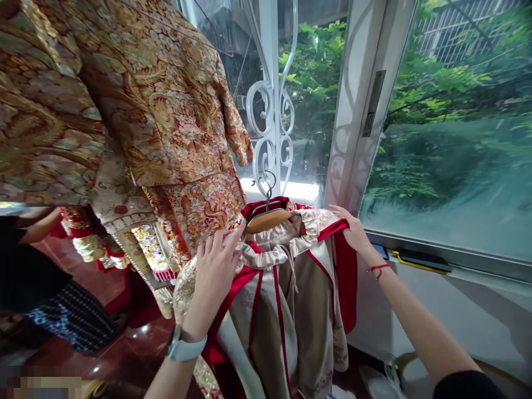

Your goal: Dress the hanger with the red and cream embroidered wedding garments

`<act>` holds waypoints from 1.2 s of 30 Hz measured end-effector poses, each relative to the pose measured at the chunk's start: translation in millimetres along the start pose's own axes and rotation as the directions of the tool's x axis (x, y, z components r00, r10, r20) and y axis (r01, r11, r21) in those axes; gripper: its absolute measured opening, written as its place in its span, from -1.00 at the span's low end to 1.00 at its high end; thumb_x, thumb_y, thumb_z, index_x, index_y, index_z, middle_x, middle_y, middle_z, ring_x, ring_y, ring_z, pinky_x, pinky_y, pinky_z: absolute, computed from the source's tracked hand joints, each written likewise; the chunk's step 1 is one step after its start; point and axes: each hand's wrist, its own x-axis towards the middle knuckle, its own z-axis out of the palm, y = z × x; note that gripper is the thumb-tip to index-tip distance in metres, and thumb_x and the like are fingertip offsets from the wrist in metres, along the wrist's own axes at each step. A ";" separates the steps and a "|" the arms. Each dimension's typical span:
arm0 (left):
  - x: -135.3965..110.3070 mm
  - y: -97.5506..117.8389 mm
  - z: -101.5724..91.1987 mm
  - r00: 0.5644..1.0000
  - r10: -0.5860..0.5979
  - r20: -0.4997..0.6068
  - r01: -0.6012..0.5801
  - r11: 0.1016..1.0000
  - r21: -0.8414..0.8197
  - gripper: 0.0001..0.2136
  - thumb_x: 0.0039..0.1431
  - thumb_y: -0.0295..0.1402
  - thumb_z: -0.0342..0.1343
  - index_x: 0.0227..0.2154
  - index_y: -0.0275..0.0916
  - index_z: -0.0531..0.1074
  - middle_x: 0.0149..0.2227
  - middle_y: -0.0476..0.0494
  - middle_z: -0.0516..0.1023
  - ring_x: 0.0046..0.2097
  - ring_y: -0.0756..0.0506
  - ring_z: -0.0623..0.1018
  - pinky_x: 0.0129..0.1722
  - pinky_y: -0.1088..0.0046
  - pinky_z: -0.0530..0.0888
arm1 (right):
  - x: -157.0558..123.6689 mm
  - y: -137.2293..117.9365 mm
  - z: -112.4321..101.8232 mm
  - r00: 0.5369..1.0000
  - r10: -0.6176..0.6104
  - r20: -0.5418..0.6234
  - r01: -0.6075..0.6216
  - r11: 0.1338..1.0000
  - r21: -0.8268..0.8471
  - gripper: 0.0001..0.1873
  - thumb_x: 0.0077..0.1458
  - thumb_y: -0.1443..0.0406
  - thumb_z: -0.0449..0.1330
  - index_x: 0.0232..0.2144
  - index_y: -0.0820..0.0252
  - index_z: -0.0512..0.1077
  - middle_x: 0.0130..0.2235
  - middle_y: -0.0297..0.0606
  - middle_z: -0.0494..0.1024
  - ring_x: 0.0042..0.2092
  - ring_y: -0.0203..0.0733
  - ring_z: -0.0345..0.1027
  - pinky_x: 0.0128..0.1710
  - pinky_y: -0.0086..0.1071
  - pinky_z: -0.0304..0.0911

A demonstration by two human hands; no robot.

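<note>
A cream skirt [266, 310] with red trim, a gathered waistband and a hanging drawstring is in front of me. My left hand [218, 269] grips its waistband on the left, fingers over the edge. At the waistband's right end, my right hand [352, 228] is closed on the fabric, stretching it sideways. Between my hands is a wooden hanger [269, 220] with metal hooks above it. A red garment [346, 282] hangs behind the skirt, its collar around the hanger. The skirt covers most of that garment.
Gold brocade jackets [166, 105] hang close on the left. Behind the hanger is a white scrolled metal post [270, 100] by the windows. A black and yellow object [421, 261] lies on the sill [477, 280]. A person in a patterned skirt [75, 316] is at lower left.
</note>
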 end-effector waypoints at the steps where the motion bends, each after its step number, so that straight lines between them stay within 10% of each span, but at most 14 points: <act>1: 0.6 -6.0 2.5 1.000 0.011 -0.004 -0.011 1.000 -0.025 -0.56 0.32 -0.37 -0.09 0.25 -0.13 0.21 -0.04 -0.29 0.44 -0.04 -0.27 0.42 -0.07 0.15 0.38 | 2.3 -0.1 -0.9 1.000 0.009 -0.007 -0.008 1.000 0.024 -0.33 -0.20 0.46 -0.05 0.03 0.24 0.40 0.02 -0.13 0.56 0.09 -0.11 0.40 0.16 -0.21 0.20; 6: -10.0 -9.7 1.7 0.997 0.002 -0.077 -0.019 0.976 -0.216 -0.59 0.33 -0.42 -0.11 0.21 -0.18 0.24 0.05 -0.31 0.37 0.06 -0.26 0.36 0.07 0.12 0.34 | 5.9 2.6 -8.9 0.995 0.059 0.076 -0.065 0.995 0.078 -0.45 -0.29 0.43 -0.06 -0.18 0.24 0.46 -0.13 -0.14 0.62 -0.05 -0.08 0.46 0.06 -0.20 0.27; 10: -58.1 47.0 3.9 0.959 -0.191 -0.210 0.088 0.903 -0.420 -0.66 0.27 -0.45 -0.01 0.10 -0.13 0.33 0.04 -0.27 0.37 0.11 -0.24 0.35 0.09 0.15 0.34 | -4.1 -2.8 -23.1 0.971 0.063 0.229 -0.073 0.997 0.037 -0.39 -0.18 0.44 -0.03 -0.01 0.22 0.41 0.00 -0.14 0.56 0.05 -0.08 0.41 0.13 -0.19 0.23; 12: -80.4 85.6 18.0 0.957 -0.281 -0.072 0.177 0.763 -0.621 -0.71 0.25 -0.43 0.02 0.03 -0.13 0.36 -0.07 -0.22 0.43 -0.03 -0.16 0.45 -0.02 0.27 0.42 | -17.2 -15.0 -25.9 0.960 0.053 0.274 -0.046 0.998 -0.029 -0.34 -0.09 0.42 0.01 0.14 0.19 0.30 0.11 -0.12 0.46 0.16 -0.06 0.31 0.21 -0.16 0.16; 15: -90.7 126.6 48.0 0.873 -0.380 0.308 0.472 0.494 -0.730 -0.68 0.23 -0.26 0.05 0.02 -0.23 0.34 -0.13 -0.26 0.48 -0.20 -0.15 0.51 -0.20 0.30 0.47 | -48.9 -48.1 -14.9 0.997 0.023 0.067 -0.010 0.984 -0.176 -0.32 0.00 0.36 0.10 0.22 0.12 0.20 0.21 -0.11 0.31 0.27 0.01 0.12 0.31 -0.02 -0.01; 19: -85.2 131.0 63.7 0.779 -0.452 0.434 0.585 0.278 -0.762 -0.74 0.27 -0.15 -0.07 -0.30 -0.19 0.42 -0.35 -0.14 0.50 -0.30 -0.15 0.48 -0.25 0.33 0.41 | -100.1 -98.9 29.5 0.954 0.085 -0.286 -0.094 0.995 -0.016 -0.65 0.14 0.26 0.12 0.00 0.04 0.34 0.00 -0.07 0.41 0.07 0.07 0.30 0.12 0.04 0.22; 23: -113.9 118.2 47.0 0.716 -0.460 0.525 0.614 0.057 -0.787 -0.65 0.21 0.03 0.00 -0.39 -0.17 0.40 -0.44 -0.04 0.44 -0.37 -0.10 0.43 -0.33 0.44 0.36 | -126.1 -129.9 84.0 0.915 0.383 0.124 -0.402 0.849 0.343 -0.77 0.22 0.13 0.08 -0.18 0.10 0.40 -0.22 -0.13 0.50 -0.21 -0.03 0.42 -0.19 -0.17 0.38; 28: -179.8 116.7 44.6 0.594 -0.444 0.671 0.655 -0.218 -0.723 -0.55 0.05 0.17 0.11 -0.48 -0.17 0.34 -0.55 0.05 0.30 -0.47 -0.02 0.30 -0.43 0.50 0.27 | -123.9 -140.3 127.0 0.807 0.433 0.402 -0.591 0.600 0.539 -0.68 0.05 0.05 0.26 -0.28 0.15 0.47 -0.24 -0.15 0.56 -0.22 -0.03 0.45 -0.25 -0.23 0.39; 33: -215.7 113.4 59.3 0.576 -0.281 0.768 0.726 -0.256 -0.638 -0.47 -0.01 0.26 0.09 -0.48 -0.19 0.32 -0.53 0.01 0.37 -0.44 -0.02 0.33 -0.38 0.47 0.26 | -134.0 -130.0 123.7 0.730 0.357 0.584 -0.677 0.253 0.691 -0.57 0.08 -0.08 0.16 -0.26 0.13 0.48 -0.35 -0.18 0.57 -0.33 -0.09 0.48 -0.27 -0.18 0.41; 36: -224.7 115.3 62.4 0.582 -0.166 0.796 0.768 -0.207 -0.606 -0.46 0.01 0.27 0.04 -0.48 -0.20 0.34 -0.48 -0.06 0.47 -0.38 -0.06 0.40 -0.30 0.43 0.29 | -143.2 -122.5 113.6 0.697 0.350 0.626 -0.716 0.286 0.637 -0.52 0.04 -0.12 0.21 -0.26 0.13 0.50 -0.30 -0.15 0.58 -0.30 -0.08 0.50 -0.30 -0.21 0.41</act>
